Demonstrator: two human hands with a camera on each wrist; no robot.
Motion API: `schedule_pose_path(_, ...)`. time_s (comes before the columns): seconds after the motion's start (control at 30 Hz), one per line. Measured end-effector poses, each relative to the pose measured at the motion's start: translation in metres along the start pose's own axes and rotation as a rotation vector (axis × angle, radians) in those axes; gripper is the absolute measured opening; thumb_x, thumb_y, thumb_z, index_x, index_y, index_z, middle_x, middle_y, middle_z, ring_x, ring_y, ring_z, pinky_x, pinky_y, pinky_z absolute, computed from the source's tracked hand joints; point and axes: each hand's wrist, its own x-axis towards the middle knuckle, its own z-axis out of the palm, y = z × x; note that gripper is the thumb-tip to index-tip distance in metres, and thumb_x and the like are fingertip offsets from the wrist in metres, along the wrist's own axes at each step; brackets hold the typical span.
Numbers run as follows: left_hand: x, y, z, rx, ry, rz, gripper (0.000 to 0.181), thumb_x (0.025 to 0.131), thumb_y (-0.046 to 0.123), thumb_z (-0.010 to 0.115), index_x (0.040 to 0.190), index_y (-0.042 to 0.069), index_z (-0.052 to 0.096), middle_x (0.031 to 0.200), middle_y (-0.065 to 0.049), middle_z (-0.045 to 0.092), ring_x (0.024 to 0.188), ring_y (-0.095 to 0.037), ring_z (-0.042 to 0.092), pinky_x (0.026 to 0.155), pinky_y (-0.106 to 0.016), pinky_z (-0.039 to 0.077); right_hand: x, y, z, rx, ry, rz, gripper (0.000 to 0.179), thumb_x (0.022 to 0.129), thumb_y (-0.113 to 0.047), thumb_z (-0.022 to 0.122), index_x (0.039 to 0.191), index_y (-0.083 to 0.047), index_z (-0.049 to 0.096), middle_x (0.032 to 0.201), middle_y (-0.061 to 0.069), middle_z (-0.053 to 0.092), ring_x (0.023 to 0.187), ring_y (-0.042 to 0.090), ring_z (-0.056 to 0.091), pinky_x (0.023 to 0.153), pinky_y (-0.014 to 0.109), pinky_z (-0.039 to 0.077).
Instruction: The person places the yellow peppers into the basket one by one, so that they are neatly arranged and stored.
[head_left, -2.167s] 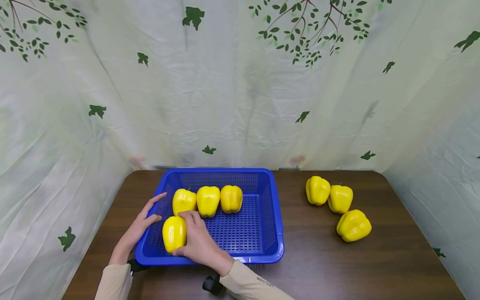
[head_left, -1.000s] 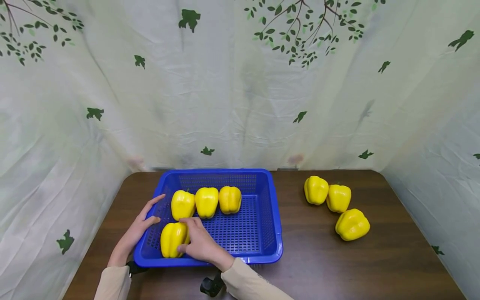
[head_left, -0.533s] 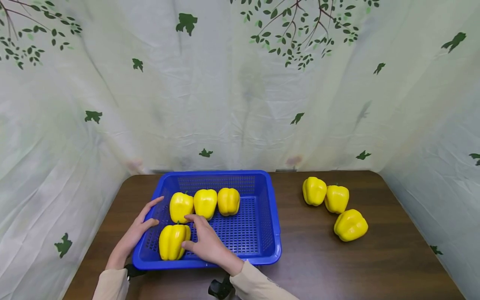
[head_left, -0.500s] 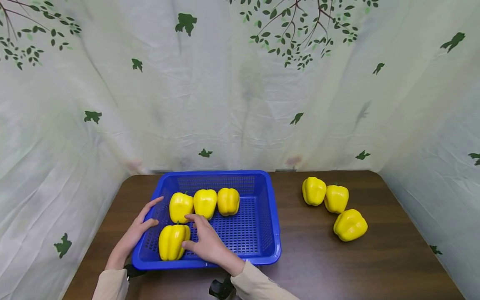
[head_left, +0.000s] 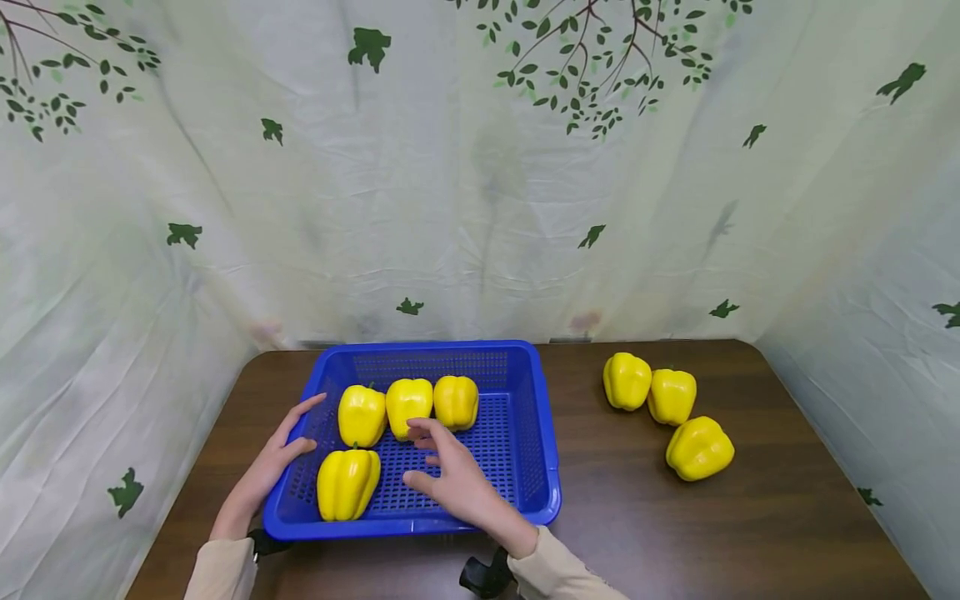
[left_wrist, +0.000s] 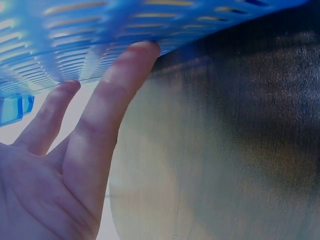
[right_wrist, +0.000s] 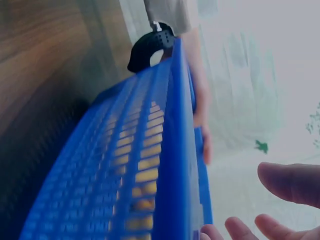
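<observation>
Left hand is spread against basket; right hand is wide, empty; loading is presumed; pepper right of hands likely required.

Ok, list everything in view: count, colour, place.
Basket: 1, blue, on table
Row peppers: 3, yellow, basket's far half
Near pepper: 1, yellow, basket's near left corner
Loose peppers: 3, yellow, table, right of basket
Table: 1, brown, under basket
Backdrop: 1, pale, behind and beside table
Leaf prints: many, green, on backdrop
Wrist cameras: 2, black, by sleeves
Sleeves: 2, beige, at lower edge
Left hand: 1, bare, against basket's left side
Right hand: 1, bare, above basket
</observation>
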Motion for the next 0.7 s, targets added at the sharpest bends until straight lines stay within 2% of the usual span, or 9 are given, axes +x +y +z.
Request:
schedule_pose_path(0.2, 0.0, 0.001, 0.001, 0.011, 0.007, -0.007, 0.062, 0.098, 0.015, 0.043, 0.153, 0.027, 0.017, 0.155, -0.022, 0.001, 0.124, -0.056, 0.031, 0.083, -0.057, 0.049, -0.009, 0.002, -0.024, 0.03, 0.039, -0.005, 0.055, 0.089, -0.01, 0.065, 0.139, -0.007, 0.042, 0.133, 0.007, 0.05, 0.12, 0.029, 0.049, 0.099, 0.046, 0.041)
schedule_pose_path(0.53, -0.001, 0.001, 0.0, 0.016, 0.011, -0.014, 0.062, 0.098, 0.015, 0.043, 0.153, 0.026, 0.017, 0.155, -0.021, 0.0, 0.125, -0.054, 0.03, 0.086, -0.058, 0.047, -0.02, 0.011, -0.066, 0.028, 0.087, -0.052, 0.054, 0.089, -0.013, 0.067, 0.137, -0.008, 0.043, 0.133, 0.015, 0.05, 0.116, 0.033, 0.052, 0.097, 0.05, 0.041)
schedule_pose_path(0.7, 0.0, 0.001, 0.0, 0.002, 0.008, -0.021, 0.062, 0.098, 0.016, 0.043, 0.153, 0.027, 0.016, 0.156, -0.021, 0.0, 0.126, -0.055, 0.03, 0.085, -0.058, 0.048, -0.025, 0.017, -0.087, 0.065, 0.08, -0.109, 0.056, 0.089, -0.011, 0.068, 0.138, -0.006, 0.042, 0.138, 0.012, 0.046, 0.119, 0.031, 0.049, 0.099, 0.05, 0.04)
